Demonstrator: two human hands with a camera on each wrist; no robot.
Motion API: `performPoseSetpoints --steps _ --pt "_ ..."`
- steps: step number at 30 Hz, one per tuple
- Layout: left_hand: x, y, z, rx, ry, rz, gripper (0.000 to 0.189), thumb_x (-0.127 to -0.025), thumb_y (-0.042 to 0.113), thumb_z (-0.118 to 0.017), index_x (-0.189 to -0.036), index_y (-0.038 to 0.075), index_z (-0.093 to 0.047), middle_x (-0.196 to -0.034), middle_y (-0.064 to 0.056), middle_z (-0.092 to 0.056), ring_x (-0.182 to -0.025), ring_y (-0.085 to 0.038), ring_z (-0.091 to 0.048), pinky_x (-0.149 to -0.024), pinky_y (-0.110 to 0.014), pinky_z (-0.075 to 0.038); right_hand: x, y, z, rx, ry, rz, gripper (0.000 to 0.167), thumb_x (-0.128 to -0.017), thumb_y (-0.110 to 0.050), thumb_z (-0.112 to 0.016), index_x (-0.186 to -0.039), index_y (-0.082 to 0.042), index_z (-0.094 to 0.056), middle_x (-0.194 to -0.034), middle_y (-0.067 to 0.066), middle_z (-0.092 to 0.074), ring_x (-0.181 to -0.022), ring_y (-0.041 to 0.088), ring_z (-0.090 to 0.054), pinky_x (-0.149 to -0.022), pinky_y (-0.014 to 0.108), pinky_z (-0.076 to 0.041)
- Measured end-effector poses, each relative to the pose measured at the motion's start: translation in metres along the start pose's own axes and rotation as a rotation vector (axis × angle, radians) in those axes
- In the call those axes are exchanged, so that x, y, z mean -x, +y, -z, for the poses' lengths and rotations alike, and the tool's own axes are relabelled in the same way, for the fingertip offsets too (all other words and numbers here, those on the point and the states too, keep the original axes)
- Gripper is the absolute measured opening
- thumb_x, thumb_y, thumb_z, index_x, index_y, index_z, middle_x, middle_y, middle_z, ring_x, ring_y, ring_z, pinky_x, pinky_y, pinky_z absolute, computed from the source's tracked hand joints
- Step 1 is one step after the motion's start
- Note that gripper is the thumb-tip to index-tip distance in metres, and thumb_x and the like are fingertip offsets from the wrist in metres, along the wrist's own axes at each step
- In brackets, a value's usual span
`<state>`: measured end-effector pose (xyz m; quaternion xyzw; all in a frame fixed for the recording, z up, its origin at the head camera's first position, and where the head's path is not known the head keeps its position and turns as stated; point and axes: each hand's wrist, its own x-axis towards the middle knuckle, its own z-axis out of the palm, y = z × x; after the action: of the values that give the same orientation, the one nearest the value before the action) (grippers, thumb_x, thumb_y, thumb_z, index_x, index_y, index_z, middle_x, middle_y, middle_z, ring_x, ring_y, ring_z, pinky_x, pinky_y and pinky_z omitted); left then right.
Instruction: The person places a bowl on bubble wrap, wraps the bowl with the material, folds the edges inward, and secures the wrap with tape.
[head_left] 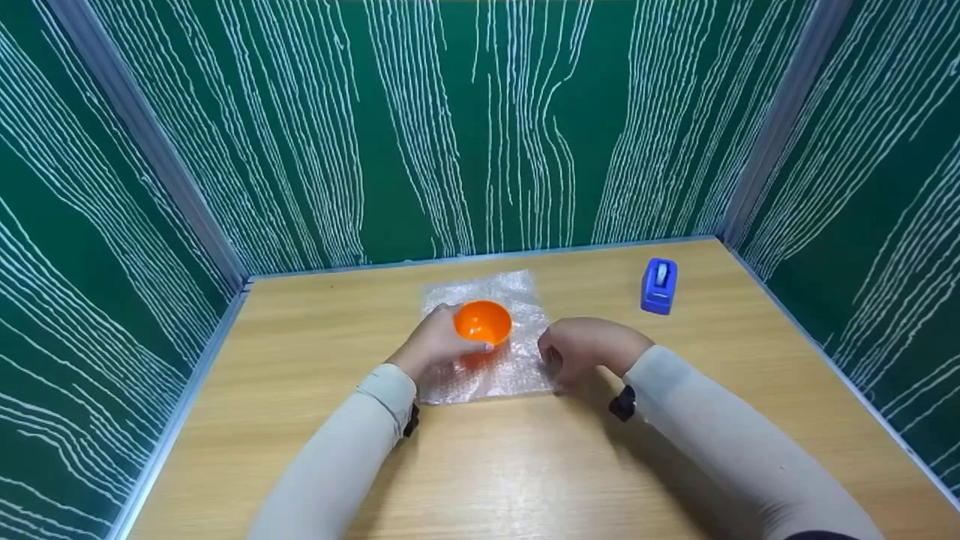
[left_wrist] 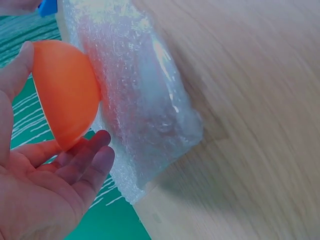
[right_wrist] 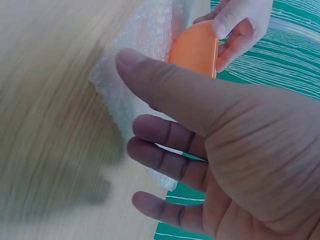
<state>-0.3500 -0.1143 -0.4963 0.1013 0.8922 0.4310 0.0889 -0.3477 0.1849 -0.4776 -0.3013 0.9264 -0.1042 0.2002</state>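
An orange bowl (head_left: 484,324) is held by its rim in my left hand (head_left: 437,341), thumb on one side and fingers on the other. In the left wrist view the bowl (left_wrist: 67,92) has its rounded underside towards the bubble wrap (left_wrist: 145,100); whether they touch I cannot tell. That sheet of bubble wrap (head_left: 487,382) lies on the table under the bowl. Beside the sheet's right edge is my right hand (head_left: 589,346). Its fingers (right_wrist: 160,160) look loosely bent and apart in the right wrist view, with nothing between them and the thumb.
A blue tape dispenser (head_left: 658,289) stands at the back right of the wooden table (head_left: 315,420). Green panels (head_left: 300,150) with white wavy lines enclose the table at the back and both sides, joined by grey corner posts (head_left: 784,112).
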Motion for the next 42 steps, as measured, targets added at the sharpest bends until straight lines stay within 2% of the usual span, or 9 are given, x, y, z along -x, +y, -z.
performPoseSetpoints --steps 2,6,13,18,22,29,32,36,42 --pt "0.0 0.0 0.0 -0.007 0.0 -0.019 0.075 -0.085 0.037 -0.099 -0.147 0.006 -0.07 -0.139 -0.016 -0.07 -0.119 -0.033 -0.068 -0.114 -0.054 -0.059 0.0 0.0 0.0 0.012 -0.017 -0.001 0.033 -0.085 -0.027 -0.102 -0.109 -0.024 -0.08 -0.093 -0.004 -0.074 -0.09 0.025 -0.066 -0.094 0.045 -0.061" --pt "0.0 0.0 0.001 0.014 -0.002 -0.019 0.073 -0.085 0.036 -0.099 -0.146 0.007 -0.07 -0.139 -0.015 -0.07 -0.12 -0.033 -0.067 -0.116 -0.054 -0.058 0.0 0.001 -0.002 0.016 -0.04 -0.028 0.037 -0.083 -0.025 -0.104 -0.11 -0.026 -0.079 -0.095 -0.006 -0.074 -0.093 0.025 -0.067 -0.099 0.046 -0.061" --pt "0.003 0.002 0.001 0.059 -0.003 0.001 0.071 -0.086 0.036 -0.1 -0.145 0.011 -0.071 -0.139 -0.013 -0.07 -0.121 -0.033 -0.066 -0.118 -0.056 -0.056 0.001 0.0 -0.004 -0.04 -0.041 -0.071 0.036 -0.083 -0.017 -0.103 -0.109 -0.028 -0.081 -0.097 -0.007 -0.075 -0.096 0.026 -0.068 -0.106 0.051 -0.061" --pt "0.004 0.002 0.001 0.079 -0.006 0.002 0.07 -0.085 0.035 -0.1 -0.144 0.011 -0.071 -0.139 -0.014 -0.07 -0.121 -0.033 -0.066 -0.117 -0.056 -0.055 0.002 0.001 -0.003 -0.05 -0.034 -0.072 0.033 -0.087 -0.013 -0.099 -0.113 -0.027 -0.083 -0.102 -0.007 -0.077 -0.098 0.026 -0.069 -0.112 0.055 -0.061" --pt "0.004 0.001 0.002 0.079 -0.006 0.006 0.071 -0.085 0.034 -0.1 -0.145 0.011 -0.071 -0.141 -0.014 -0.068 -0.122 -0.033 -0.065 -0.117 -0.056 -0.055 0.002 0.002 -0.003 -0.007 -0.007 -0.055 0.027 -0.095 -0.01 -0.092 -0.117 -0.025 -0.085 -0.105 -0.004 -0.078 -0.097 0.025 -0.067 -0.112 0.053 -0.062" --pt "0.002 0.002 0.001 0.042 -0.018 0.033 0.077 -0.084 0.037 -0.101 -0.149 0.011 -0.068 -0.142 -0.013 -0.068 -0.123 -0.03 -0.065 -0.116 -0.056 -0.057 0.003 0.0 0.001 0.058 0.041 0.005 0.024 -0.102 0.0 -0.079 -0.114 -0.019 -0.087 -0.098 0.0 -0.075 -0.088 0.023 -0.065 -0.099 0.045 -0.063" --pt "0.002 0.002 0.001 0.035 -0.017 0.037 0.079 -0.083 0.038 -0.1 -0.15 0.011 -0.067 -0.142 -0.013 -0.068 -0.123 -0.03 -0.065 -0.114 -0.054 -0.058 0.003 0.001 0.004 0.057 0.058 0.016 0.027 -0.103 0.003 -0.075 -0.115 -0.018 -0.087 -0.099 0.001 -0.075 -0.09 0.024 -0.065 -0.102 0.046 -0.064" --pt "0.003 0.003 0.002 0.045 -0.015 0.048 0.079 -0.083 0.04 -0.101 -0.15 0.013 -0.067 -0.143 -0.012 -0.067 -0.124 -0.03 -0.065 -0.115 -0.054 -0.058 0.001 0.003 0.009 0.03 0.103 0.029 0.023 -0.107 -0.002 -0.074 -0.119 -0.016 -0.087 -0.105 0.002 -0.079 -0.095 0.025 -0.068 -0.111 0.051 -0.064" --pt "0.005 0.002 0.003 0.066 -0.014 0.032 0.078 -0.083 0.039 -0.101 -0.148 0.011 -0.067 -0.14 -0.012 -0.071 -0.123 -0.031 -0.066 -0.116 -0.053 -0.058 -0.005 0.003 0.016 -0.023 0.207 0.086 0.018 -0.111 -0.01 -0.072 -0.123 -0.01 -0.085 -0.11 0.006 -0.081 -0.097 0.027 -0.07 -0.111 0.053 -0.064"
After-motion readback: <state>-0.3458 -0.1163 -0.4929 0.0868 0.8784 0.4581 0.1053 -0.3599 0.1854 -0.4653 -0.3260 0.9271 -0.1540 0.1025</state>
